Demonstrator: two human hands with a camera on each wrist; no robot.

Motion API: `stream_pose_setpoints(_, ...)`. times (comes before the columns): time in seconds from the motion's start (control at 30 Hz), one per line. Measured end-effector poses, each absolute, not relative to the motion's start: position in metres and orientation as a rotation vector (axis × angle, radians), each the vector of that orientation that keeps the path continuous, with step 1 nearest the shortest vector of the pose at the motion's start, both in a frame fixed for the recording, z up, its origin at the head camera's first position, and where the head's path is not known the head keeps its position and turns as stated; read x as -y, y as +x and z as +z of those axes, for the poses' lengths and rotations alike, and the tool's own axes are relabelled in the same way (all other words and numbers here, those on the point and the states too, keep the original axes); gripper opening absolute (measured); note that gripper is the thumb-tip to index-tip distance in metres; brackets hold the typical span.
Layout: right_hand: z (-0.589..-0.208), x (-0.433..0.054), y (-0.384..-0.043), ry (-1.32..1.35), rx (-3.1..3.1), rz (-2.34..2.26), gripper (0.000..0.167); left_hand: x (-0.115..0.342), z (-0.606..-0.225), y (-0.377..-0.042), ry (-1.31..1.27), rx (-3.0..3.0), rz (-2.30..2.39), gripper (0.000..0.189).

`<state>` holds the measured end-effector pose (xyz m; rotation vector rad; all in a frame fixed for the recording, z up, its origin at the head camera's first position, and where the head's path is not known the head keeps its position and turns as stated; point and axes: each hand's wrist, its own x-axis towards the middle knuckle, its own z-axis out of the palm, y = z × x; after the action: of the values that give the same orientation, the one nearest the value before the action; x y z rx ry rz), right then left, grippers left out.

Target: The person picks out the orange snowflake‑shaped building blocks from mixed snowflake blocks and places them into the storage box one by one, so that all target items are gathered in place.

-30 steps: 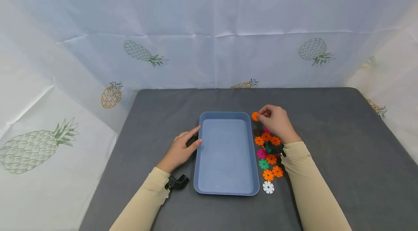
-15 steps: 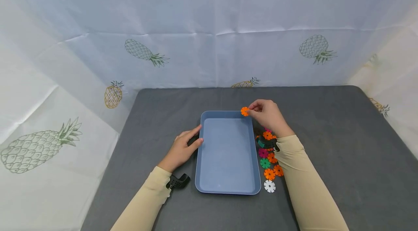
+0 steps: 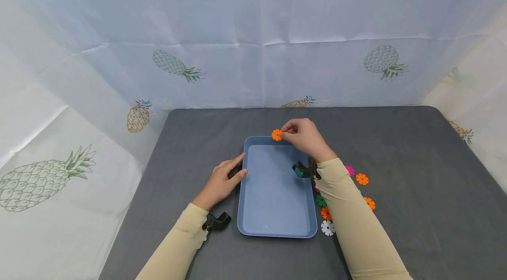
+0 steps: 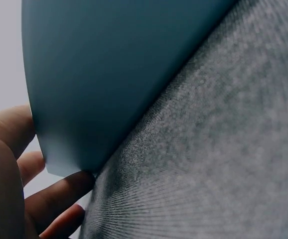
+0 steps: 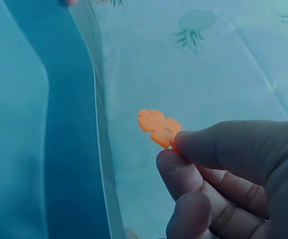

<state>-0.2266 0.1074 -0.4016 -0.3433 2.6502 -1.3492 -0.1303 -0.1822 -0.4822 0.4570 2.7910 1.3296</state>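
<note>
Between thumb and fingertip my right hand [image 3: 308,138] pinches an orange notched plastic disc [image 3: 276,134], shaped like a small flower. In the head view the disc appears over the far rim of the blue tray [image 3: 277,192]; the right wrist view shows the orange disc [image 5: 159,128] held up beside the tray's wall [image 5: 74,129]. My left hand [image 3: 222,183] rests against the tray's left side, thumb and fingers extended. Seen from the left wrist, the fingers [image 4: 59,196] touch the tray's outer wall [image 4: 99,84].
Right of the tray lie several loose discs, among them a white disc [image 3: 327,228], a green disc [image 3: 321,200], a pink disc [image 3: 350,170] and an orange disc [image 3: 362,178]. My right forearm [image 3: 356,222] covers part of them. A grey cloth [image 3: 416,192] covers the table.
My right hand has carried the orange disc leftward, from beside the tray's far right corner to over its far rim. The left hand has stayed at the tray's side.
</note>
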Motion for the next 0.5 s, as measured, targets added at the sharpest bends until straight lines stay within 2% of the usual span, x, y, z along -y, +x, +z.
stream_pose_setpoints(0.5,-0.407,-0.068,-0.242,-0.381,-2.549,-1.388,0.014,0.183,-0.485,-0.132,0.467,-2.795,1.336,0.060)
